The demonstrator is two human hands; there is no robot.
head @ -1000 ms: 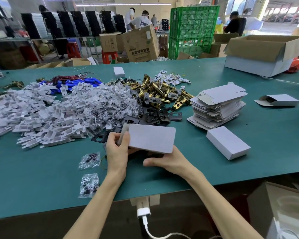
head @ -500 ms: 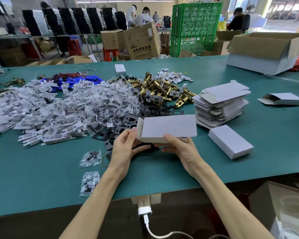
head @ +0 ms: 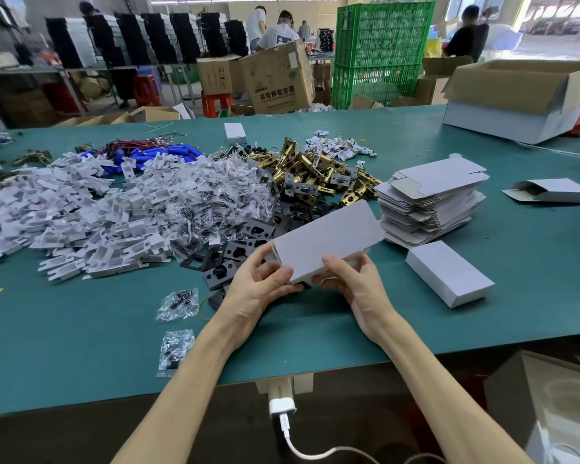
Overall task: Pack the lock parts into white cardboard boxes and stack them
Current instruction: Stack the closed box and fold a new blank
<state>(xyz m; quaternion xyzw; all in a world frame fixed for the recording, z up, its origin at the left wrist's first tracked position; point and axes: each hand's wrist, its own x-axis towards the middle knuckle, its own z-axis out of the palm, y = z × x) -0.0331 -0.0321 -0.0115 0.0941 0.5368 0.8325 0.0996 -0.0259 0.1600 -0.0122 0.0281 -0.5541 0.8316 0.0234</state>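
Here, a closed white cardboard box (head: 329,241) is held just above the worktop (head: 81,346), in front of the person, with its long axis slanting away to the right. The left hand (head: 258,286) grips the box's near left end, fingers curled around the corner. The right hand (head: 352,283) pinches the near long edge, thumb lying on the top face and fingers tucked under it. Both hands are closed on the box, and whether its end flaps are tucked in cannot be told.

Just under and behind the box lies a scatter of black metal plates (head: 235,252), and beyond them a heap of brass latches (head: 315,175). To the left of these spread a pile of clear plastic bags (head: 208,202) and a wide pile of white plastic parts (head: 64,222), with blue parts (head: 154,155) at the far side. Two small bags (head: 178,304) lie apart, near the left forearm.

On the right, a second closed white box (head: 449,272) rests flat on the worktop, near the held one but not touching it. Behind it stands a stack of flat box blanks (head: 432,202). Further right lies an open-ended white box (head: 553,190). A large brown carton (head: 523,95) sits at the far right corner.
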